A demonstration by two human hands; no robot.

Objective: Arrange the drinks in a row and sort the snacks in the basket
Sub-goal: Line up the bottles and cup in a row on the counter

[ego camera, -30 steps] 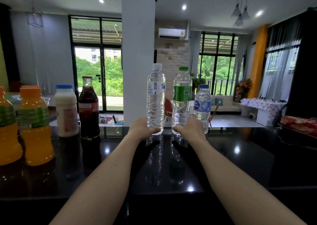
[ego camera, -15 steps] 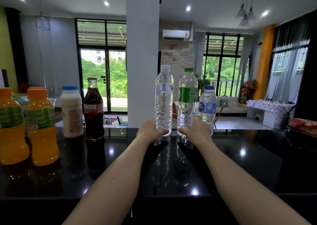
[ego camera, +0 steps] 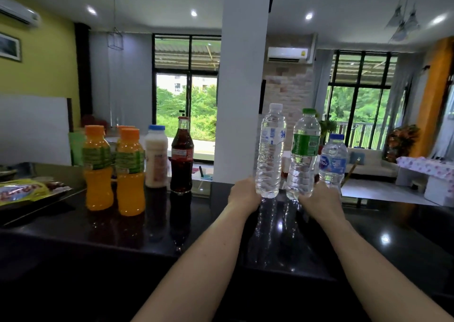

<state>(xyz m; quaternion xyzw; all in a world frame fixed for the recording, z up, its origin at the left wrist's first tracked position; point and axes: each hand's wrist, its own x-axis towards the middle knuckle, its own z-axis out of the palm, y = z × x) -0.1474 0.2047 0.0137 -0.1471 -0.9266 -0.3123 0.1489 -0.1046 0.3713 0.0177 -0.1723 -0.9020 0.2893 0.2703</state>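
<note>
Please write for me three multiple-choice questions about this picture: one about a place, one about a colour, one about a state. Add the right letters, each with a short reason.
1. Where does the cola bottle stand?
A. just right of the milky bottle
B. between two water bottles
C. on the floor

2. Which colour is the cap of the water bottle that the left hand grips?
A. green
B. white
C. orange

3. How is the green-capped water bottle?
A. lying on its side
B. upright, cap off
C. upright, cap on

Answers: 1 A, it stands beside the milky bottle on the counter; 2 B, the cap above that hand is white; 3 C, it stands straight with its cap in place.
</note>
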